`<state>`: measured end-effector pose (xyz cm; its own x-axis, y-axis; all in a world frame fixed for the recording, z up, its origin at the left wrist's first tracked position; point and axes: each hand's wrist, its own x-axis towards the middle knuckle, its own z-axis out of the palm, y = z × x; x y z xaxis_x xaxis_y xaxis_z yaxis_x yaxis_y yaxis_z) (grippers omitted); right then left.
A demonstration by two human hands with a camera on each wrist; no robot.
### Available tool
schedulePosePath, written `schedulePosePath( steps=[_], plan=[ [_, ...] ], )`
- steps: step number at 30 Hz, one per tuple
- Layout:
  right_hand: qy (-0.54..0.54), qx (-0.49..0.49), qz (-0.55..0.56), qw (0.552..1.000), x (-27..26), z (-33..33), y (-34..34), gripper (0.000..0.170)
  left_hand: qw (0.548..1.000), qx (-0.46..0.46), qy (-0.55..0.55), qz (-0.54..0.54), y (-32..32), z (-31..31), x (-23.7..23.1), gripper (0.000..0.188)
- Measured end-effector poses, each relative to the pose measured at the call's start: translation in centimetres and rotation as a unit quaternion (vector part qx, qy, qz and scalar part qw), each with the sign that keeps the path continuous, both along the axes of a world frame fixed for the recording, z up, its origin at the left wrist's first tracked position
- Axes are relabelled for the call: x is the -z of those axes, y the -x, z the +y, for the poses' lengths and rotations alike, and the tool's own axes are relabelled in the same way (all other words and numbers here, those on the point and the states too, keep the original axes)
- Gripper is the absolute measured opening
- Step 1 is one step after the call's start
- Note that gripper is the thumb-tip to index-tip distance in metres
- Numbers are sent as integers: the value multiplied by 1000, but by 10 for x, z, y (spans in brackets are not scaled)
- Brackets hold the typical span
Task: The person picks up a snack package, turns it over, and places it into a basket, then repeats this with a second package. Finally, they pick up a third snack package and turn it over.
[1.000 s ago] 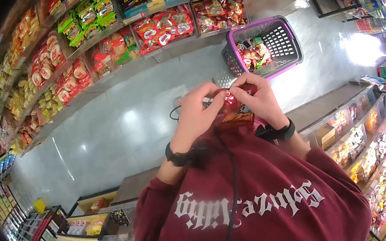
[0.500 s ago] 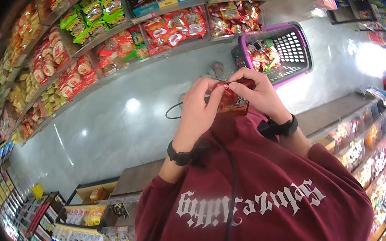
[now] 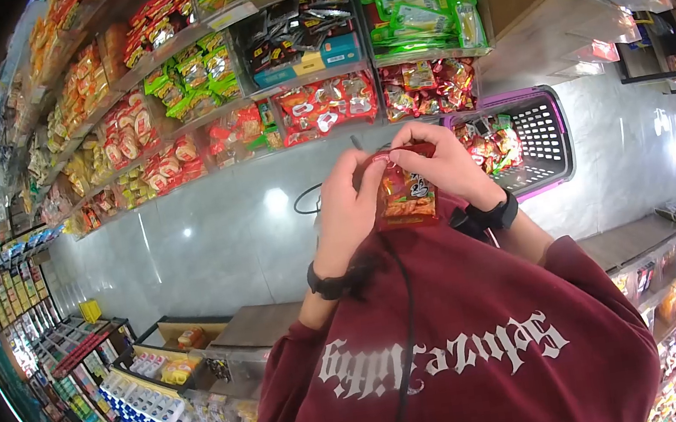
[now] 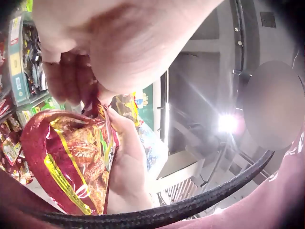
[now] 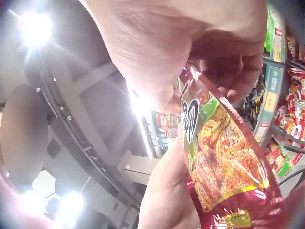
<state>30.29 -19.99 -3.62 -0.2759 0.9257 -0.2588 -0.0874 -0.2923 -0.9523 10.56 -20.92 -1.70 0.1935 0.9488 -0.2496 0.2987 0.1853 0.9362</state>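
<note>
In the head view a red, glossy snack bag (image 3: 409, 197) with a food picture on its front hangs before the person's chest. My left hand (image 3: 346, 205) pinches its top edge between thumb and fingers. Close beside it, my right hand (image 3: 449, 169) pinches the same edge, the two thumbs almost meeting. In the left wrist view the bag (image 4: 78, 162) bulges below the left hand (image 4: 128, 43). Yellow trim and a green leaf print show on the bag (image 5: 228, 157) in the right wrist view, under the right hand (image 5: 186, 43).
A purple-rimmed dark basket (image 3: 561, 128) holding several snack packets stands on the grey floor (image 3: 223, 253), beyond the right hand. Shelf bins of red packets (image 3: 328, 107) and green packets (image 3: 423, 16) line the far side. More shelving stands at both sides; a black cord (image 3: 302, 203) loops left.
The head view has tilted, so the shelves and basket sit lower in it. Both hands keep pinching the bag's top edge, and more of its front now shows.
</note>
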Motion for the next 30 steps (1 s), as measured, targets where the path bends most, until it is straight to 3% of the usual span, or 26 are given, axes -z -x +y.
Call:
schedulePosePath(
  steps=[5, 8, 14, 19, 24, 30],
  plan=[
    [-10, 40, -13, 999, 1, -2, -19, 11, 996, 62, -69, 1, -17, 12, 8, 13],
    [-31, 85, -28, 996, 8, -9, -25, 12, 995, 99, -20, -18, -26, 20, -4, 13],
    [-5, 162, 3, 987, 5, -24, -11, 12, 977, 162, -136, -4, -17, 21, 11, 24],
    [-28, 194, -23, 980, 5, -35, 26, 12, 985, 153, -68, -42, 23, 12, 13, 28],
    [16, 141, -42, 989, 6, -47, 78, 16, 991, 130, -30, -22, 85, -13, 20, 23],
    [68, 74, -130, 986, 3, -85, 136, 41, 968, 31, 106, -225, 140, -52, 58, 18]
  ],
)
